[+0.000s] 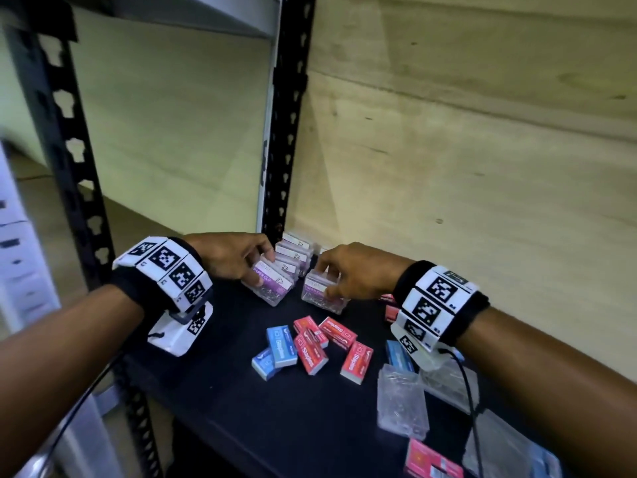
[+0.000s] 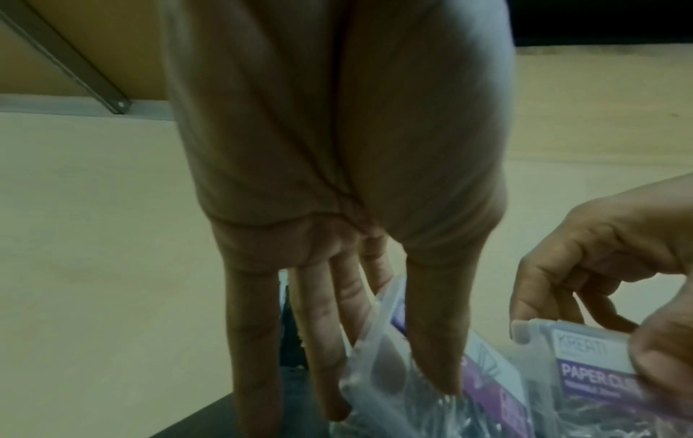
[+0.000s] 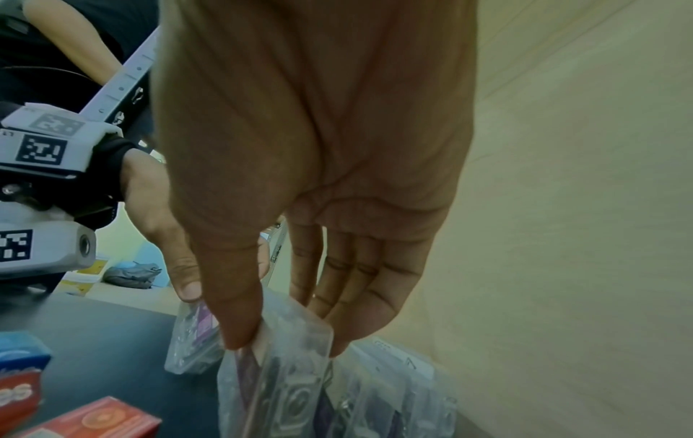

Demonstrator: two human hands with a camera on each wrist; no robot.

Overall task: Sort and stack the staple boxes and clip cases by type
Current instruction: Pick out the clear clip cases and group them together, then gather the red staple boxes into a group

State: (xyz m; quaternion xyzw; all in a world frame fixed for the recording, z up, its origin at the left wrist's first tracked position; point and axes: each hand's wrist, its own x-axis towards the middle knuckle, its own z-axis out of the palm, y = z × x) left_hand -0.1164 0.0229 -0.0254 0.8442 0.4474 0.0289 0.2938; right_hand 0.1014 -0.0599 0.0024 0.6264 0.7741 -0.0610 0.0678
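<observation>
pinching one clip case in the right hand, while the left hand clamps another clip case just beside it. best to keep labels aligned, seating each squarely against the row behind both grips.

a black shelf board carries everything. a black slotted upright stands at its far left corner, another at the near left. plywood panels back the shelf.

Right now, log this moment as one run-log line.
left hand: grips paper clip case | right hand: grips second clip case | staple boxes: loose on shelf
</observation>
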